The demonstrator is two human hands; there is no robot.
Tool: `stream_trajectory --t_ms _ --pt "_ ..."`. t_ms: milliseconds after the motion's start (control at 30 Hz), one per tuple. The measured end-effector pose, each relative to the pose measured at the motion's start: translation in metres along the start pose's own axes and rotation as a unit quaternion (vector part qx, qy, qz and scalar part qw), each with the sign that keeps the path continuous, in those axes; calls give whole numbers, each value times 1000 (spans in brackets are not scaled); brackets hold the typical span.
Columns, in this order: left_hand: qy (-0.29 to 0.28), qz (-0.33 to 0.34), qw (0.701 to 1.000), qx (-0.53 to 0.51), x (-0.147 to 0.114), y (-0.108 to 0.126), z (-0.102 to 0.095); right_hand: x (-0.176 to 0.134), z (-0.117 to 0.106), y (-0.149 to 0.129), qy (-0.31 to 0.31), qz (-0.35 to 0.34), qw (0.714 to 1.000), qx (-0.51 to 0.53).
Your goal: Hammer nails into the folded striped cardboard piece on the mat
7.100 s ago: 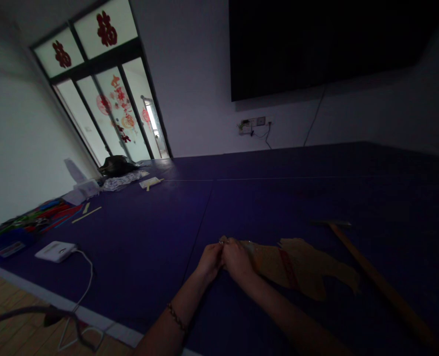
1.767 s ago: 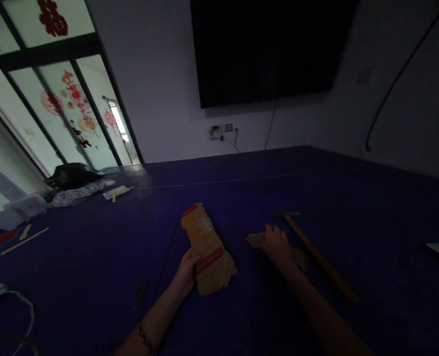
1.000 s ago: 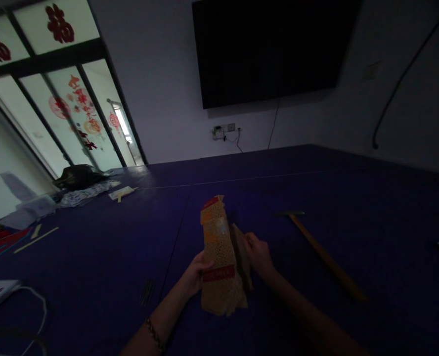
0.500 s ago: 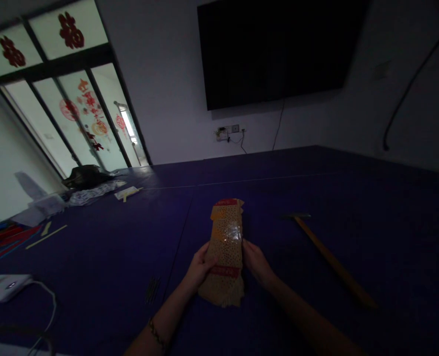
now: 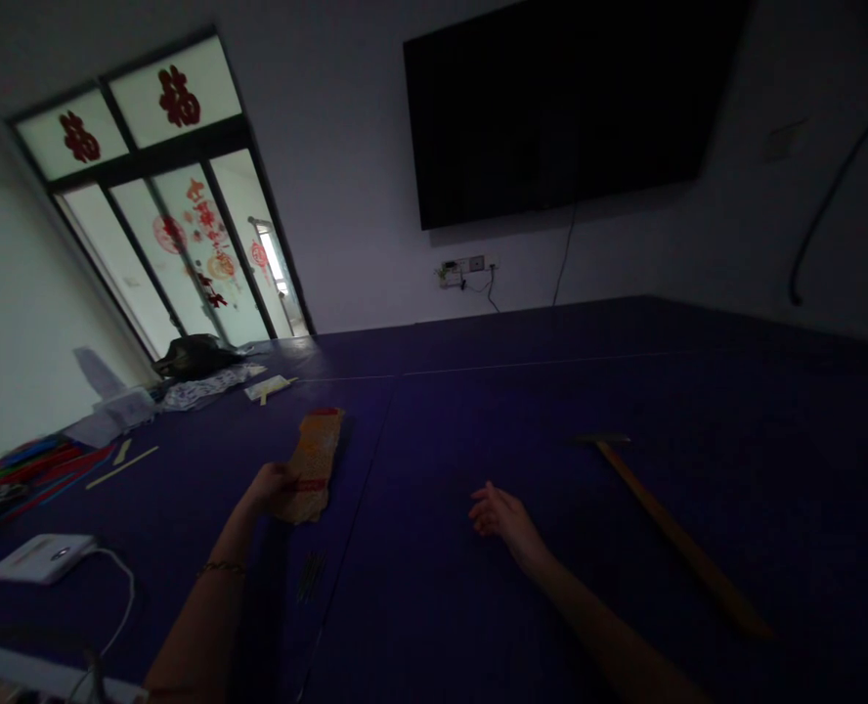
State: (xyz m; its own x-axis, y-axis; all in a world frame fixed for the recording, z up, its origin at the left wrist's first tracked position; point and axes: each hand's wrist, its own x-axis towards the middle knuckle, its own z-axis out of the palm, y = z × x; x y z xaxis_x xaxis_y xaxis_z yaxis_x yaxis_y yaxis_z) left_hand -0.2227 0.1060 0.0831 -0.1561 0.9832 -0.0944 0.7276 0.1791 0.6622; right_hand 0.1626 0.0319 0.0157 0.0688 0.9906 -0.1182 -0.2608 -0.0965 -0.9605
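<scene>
A ragged-edged brown cardboard piece (image 5: 315, 452), dotted with small dark marks and crossed by red bands, is at the left of the dark blue table. My left hand (image 5: 269, 486) grips its near left edge, the thumb on top. Nearer me, just below the cardboard, lies a small bunch of thin nails (image 5: 311, 575). My right hand (image 5: 499, 516) is over the middle of the table, its fingers loosely spread and holding nothing. To its right rests a hammer (image 5: 669, 523) with a long wooden handle, the metal head pointing away from me.
A white box-shaped device (image 5: 44, 557) with a white cable sits at the left. Behind it are coloured strips (image 5: 45, 479) and a small white packet (image 5: 269, 388). A black bag (image 5: 195, 356) is at the far left edge. A television (image 5: 566, 108) hangs on the wall.
My left hand has carried the cardboard from the middle to the left. My right hand has let go of it and opened. The view has shifted slightly left.
</scene>
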Motion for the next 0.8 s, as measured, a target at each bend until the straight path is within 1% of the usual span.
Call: stream_trajectory --t_ms 33,200,267,333,400,433,467,533,600,667,700,767,800 --pt "13 -5 999 29 3 -3 1 0 0 0 0 -1 1000 -5" --pt "65 -23 992 107 11 -6 -3 0 0 -1 7 -14 999 -39" --pt "116 -34 981 150 8 -5 -3 0 2 1 14 -22 998 -66" --pt "191 -35 958 210 3 0 3 1 3 2 25 -34 994 -104" --pt "245 1 933 265 -5 9 15 3 1 0 43 -49 985 -157" --pt "252 38 926 280 -10 15 23 5 -2 -3 54 -58 978 -191" --pt "243 84 924 284 -16 21 32 6 -8 -8 67 -69 969 -229" --pt "214 186 922 265 -32 34 54 11 -26 -23 101 -92 939 -316" --pt "176 276 920 215 -54 47 78 13 -52 -41 152 -109 893 -408" --pt "127 356 912 158 -80 62 103 13 -81 -56 223 -104 839 -486" --pt "108 385 907 130 -95 69 114 12 -95 -61 260 -92 809 -519" --pt "59 434 895 87 -122 84 134 7 -120 -66 328 -56 742 -582" --pt "31 452 889 69 -135 92 143 5 -131 -67 345 -41 713 -609"
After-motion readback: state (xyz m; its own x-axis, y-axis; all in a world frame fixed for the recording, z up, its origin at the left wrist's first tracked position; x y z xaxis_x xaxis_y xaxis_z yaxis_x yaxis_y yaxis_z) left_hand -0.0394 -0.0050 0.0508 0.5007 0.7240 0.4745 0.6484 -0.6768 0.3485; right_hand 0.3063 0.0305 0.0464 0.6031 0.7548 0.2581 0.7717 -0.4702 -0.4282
